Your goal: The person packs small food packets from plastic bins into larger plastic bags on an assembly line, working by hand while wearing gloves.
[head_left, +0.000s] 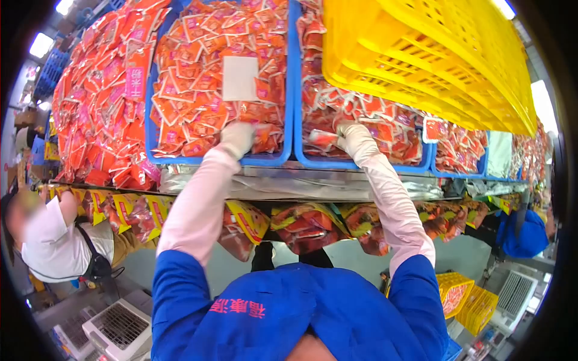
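Observation:
My left hand (pixel 237 139), in a white glove, is over the near edge of a blue crate (pixel 288 90) full of small red-and-orange sealed packets (pixel 198 78). Motion smears its fingers. A blank white card (pixel 239 79) lies on the packets just beyond it. In the neighbouring blue crate (pixel 361 164), my right hand (pixel 353 141), also gloved in white, is closed with a red-and-white packet (pixel 322 139) at its fingertips. More red packets (pixel 394 141) lie around it.
A tilted yellow crate (pixel 427 66) overhangs the right-hand blue crate. Large heaped red packets (pixel 99 108) rise at left. Filled printed bags (pixel 307 225) hang along the bench front. A person (pixel 60 240) stands at left; another in blue (pixel 524 234) is at right.

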Tool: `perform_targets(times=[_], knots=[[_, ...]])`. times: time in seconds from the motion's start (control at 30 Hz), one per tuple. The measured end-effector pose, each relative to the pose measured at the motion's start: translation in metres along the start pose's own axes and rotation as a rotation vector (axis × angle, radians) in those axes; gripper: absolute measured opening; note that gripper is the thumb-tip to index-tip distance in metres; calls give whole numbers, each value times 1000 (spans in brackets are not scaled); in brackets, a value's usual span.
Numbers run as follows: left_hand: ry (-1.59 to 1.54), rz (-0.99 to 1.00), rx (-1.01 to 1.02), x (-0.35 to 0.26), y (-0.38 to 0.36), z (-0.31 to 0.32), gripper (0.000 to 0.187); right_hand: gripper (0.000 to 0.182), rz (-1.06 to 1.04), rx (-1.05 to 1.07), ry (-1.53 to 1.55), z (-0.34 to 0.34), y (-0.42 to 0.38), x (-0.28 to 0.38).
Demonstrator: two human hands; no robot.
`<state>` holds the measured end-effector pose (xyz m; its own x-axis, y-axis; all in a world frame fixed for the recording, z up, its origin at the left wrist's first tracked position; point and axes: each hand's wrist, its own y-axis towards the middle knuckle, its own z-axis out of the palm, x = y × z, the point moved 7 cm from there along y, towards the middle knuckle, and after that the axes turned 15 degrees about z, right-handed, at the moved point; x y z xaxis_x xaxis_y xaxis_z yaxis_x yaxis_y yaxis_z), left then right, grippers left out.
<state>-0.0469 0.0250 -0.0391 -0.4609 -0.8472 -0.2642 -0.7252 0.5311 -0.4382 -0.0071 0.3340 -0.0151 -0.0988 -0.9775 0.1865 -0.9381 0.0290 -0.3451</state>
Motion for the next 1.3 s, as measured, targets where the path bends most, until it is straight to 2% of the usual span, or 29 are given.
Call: perform_targets(times=[0.03,0.07,0.1,0.13,0.17,0.23,0.27,0.3,0.37,0.43,0.47,0.5,0.57,0.6,0.63,0.67,0.7,0.77,0.8,0.83,0.9,0.97,1.03,1.07,1.1,1.13,1.17,1.23,1.3], knots=[[-39,23,-33,9,-15,6,22,21,16,-40,116,-18,-14,0],[-141,125,-240,23,-29,3,21,24,113,68,444,-27,-26,-3],[-255,173,-356,28,-48,-13,22,29,203,165,777,-33,-35,-7],[-397,329,-617,19,-77,-35,21,31,184,171,914,-20,-29,-17],[-682,297,-630,15,-100,-46,18,30,271,305,1214,-17,-40,-15],[-1027,230,-510,-20,-151,-66,5,32,329,281,1488,0,-42,-22],[-1176,175,-389,-45,-182,-70,12,34,331,276,1581,-7,-52,-21],[-1184,395,-422,-71,-203,-72,15,35,386,197,1583,-19,-68,-16],[-940,630,-449,-100,-236,-58,9,27,442,209,1810,-3,-59,-36],[-828,691,-379,-125,-258,-36,9,15,249,141,1754,-32,-86,-33],[-767,663,-380,-130,-259,-16,10,10,260,38,1694,-45,-97,-27],[-590,691,-435,-139,-261,-1,12,11,247,7,1597,-62,-117,-10],[-96,653,-362,-147,-252,38,18,12,51,47,1640,-78,-157,34],[-100,644,-367,-149,-251,51,18,14,62,10,1412,-82,-180,60],[66,567,-312,-147,-246,65,21,17,68,-26,1187,-81,-200,87],[234,485,-259,-141,-243,71,24,16,73,52,1096,-62,-210,111],[237,477,-264,-133,-249,65,24,18,82,129,1006,-43,-220,134],[123,636,-404,-124,-275,45,22,19,13,114,623,-33,-243,186],[253,666,-462,-117,-280,49,13,20,-134,3,457,-7,-240,204],[257,657,-465,-110,-281,59,13,24,-279,-109,290,38,-234,218],[233,663,-521,-106,-280,68,5,24,-239,294,185,141,-210,240],[189,703,-516,-122,-284,55,6,24,-206,547,27,187,-193,256],[252,692,-437,-113,-281,74,7,24,-255,653,-30,178,-193,270],[136,678,-473,-103,-284,65,7,24,-294,695,-17,157,-197,277],[24,590,-373,-97,-281,38,12,24,-344,703,47,124,-201,281],[-69,524,-444,-86,-276,4,13,24,-400,683,173,83,-206,278],[-161,456,-521,-71,-259,-26,16,25,-409,580,397,36,-204,262],[11,296,-913,-37,-212,-79,32,35,-259,-10,544,-34,-176,188],[242,213,-947,-21,-137,-119,52,45,-101,-522,235,-83,-143,126]])
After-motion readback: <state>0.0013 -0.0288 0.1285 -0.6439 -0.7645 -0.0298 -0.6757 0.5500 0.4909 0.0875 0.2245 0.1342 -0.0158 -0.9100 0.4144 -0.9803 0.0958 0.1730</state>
